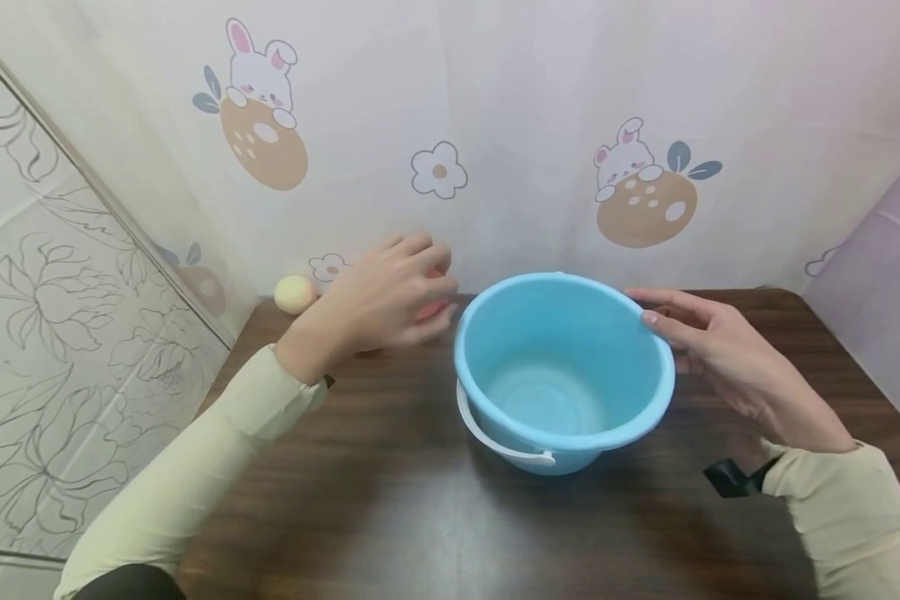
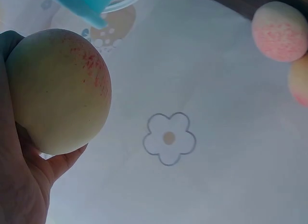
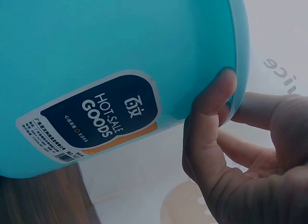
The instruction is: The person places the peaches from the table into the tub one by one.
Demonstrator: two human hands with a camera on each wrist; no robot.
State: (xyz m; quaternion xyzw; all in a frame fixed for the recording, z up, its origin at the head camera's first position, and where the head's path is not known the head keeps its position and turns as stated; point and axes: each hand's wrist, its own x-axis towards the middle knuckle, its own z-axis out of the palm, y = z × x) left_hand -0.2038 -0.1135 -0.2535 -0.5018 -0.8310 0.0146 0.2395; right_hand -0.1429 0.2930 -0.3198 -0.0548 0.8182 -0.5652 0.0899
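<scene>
My left hand (image 1: 390,292) grips a pale yellow and pink peach (image 2: 60,91) just left of the bucket. Most of that peach is hidden behind the fingers in the head view. A light blue plastic bucket (image 1: 562,367) has its mouth turned toward the head camera and nothing inside. Its white handle (image 1: 487,437) hangs down along the front left side. My right hand (image 1: 727,350) holds the bucket's rim at the right, thumb and fingers pinching the wall. In the right wrist view, a dark label (image 3: 101,113) shows on the bucket's outside.
Two more peaches, one pinkish (image 2: 280,32) and one partly cut off (image 2: 301,82), show in the left wrist view. One peach (image 1: 295,294) sits at the back left of the brown wooden table (image 1: 390,500). A printed curtain (image 1: 510,100) hangs behind; a floral panel (image 1: 52,317) stands left.
</scene>
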